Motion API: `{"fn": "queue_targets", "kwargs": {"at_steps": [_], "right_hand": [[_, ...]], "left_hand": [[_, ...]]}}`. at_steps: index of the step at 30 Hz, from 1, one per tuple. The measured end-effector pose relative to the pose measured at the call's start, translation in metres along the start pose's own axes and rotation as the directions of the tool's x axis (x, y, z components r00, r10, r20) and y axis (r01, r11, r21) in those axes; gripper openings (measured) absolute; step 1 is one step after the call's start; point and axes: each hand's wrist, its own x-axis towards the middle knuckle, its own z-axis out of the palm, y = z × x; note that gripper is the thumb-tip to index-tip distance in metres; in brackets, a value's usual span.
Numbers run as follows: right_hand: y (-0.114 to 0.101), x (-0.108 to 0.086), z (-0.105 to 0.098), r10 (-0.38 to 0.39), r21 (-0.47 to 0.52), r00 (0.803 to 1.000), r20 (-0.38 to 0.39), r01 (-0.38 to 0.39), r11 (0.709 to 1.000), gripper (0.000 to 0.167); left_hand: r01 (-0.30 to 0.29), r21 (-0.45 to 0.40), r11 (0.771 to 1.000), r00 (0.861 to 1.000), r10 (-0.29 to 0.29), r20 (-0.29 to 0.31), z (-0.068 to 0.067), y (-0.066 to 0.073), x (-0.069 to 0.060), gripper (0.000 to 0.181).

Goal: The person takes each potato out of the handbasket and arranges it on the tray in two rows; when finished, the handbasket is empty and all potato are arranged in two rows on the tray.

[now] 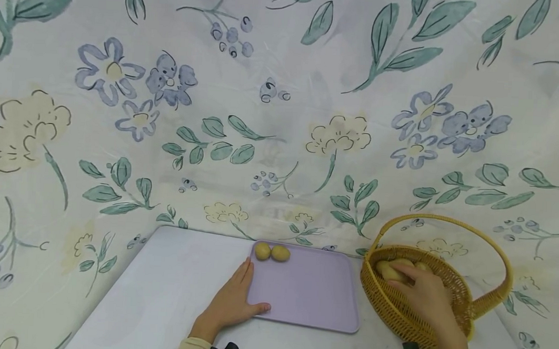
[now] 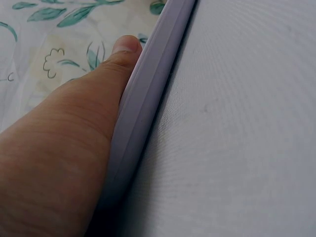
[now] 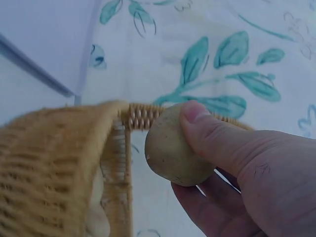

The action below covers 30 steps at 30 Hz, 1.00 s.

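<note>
My right hand (image 1: 427, 295) is at the wicker basket (image 1: 382, 301), pinching a potato (image 3: 173, 148) between thumb and fingers. More potatoes (image 1: 423, 266) lie inside, partly covered by that hand in the head view. At the lilac tray (image 1: 306, 292), my left hand (image 1: 230, 301) rests along the left side, its fingers extended and its thumb over the near edge. In the left wrist view the thumb (image 2: 126, 47) lies against the tray's rim (image 2: 148, 94). Two potatoes (image 1: 280, 253) sit side by side in the tray's far left corner.
The tray and basket stand on a white table (image 1: 174, 274), the basket to the right of the tray. A tall hooped handle (image 1: 448, 219) arches over the basket. Behind the table hangs a floral cloth (image 1: 282, 116).
</note>
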Motion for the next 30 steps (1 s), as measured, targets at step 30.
{"fn": "queue_targets", "kwargs": {"at_steps": [30], "right_hand": [[-0.053,0.03,0.048,-0.102,0.16,0.995,-0.018,0.104,0.982,0.043]], "left_hand": [[0.003,0.014,1.0,1.0,-0.003,0.014,0.003,-0.002,0.002,0.122]]}}
